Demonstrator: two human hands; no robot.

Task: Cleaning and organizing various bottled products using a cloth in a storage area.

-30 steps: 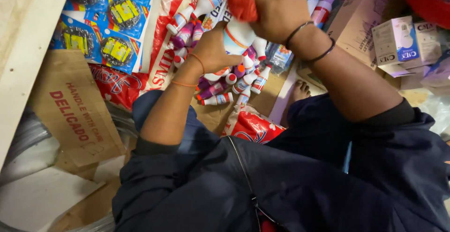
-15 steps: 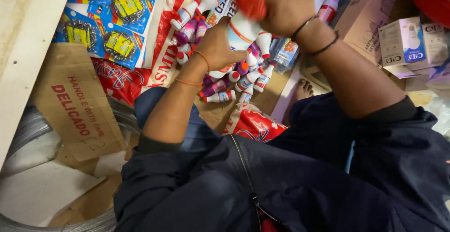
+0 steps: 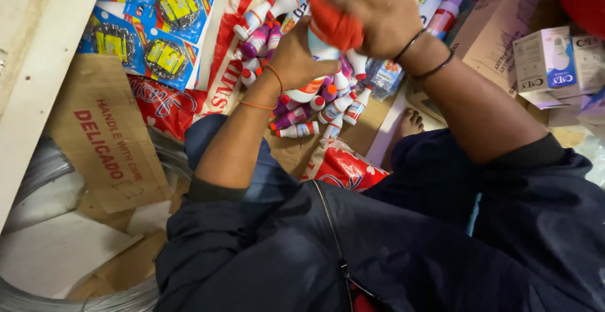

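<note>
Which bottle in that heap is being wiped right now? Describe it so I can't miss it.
Start at the heap of small white bottles on the floor. Above it, the left hand grips one bottle; only it is lifted, with a red cloth over its top.

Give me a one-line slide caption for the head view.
Left hand grips a white bottle while right hand presses a red cloth on it, above a bottle pile.

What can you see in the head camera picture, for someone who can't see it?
A person's left hand holds a white bottle while the right hand presses a red cloth on it. Below lies a pile of small bottles, beside blue packets and cardboard boxes.
</note>
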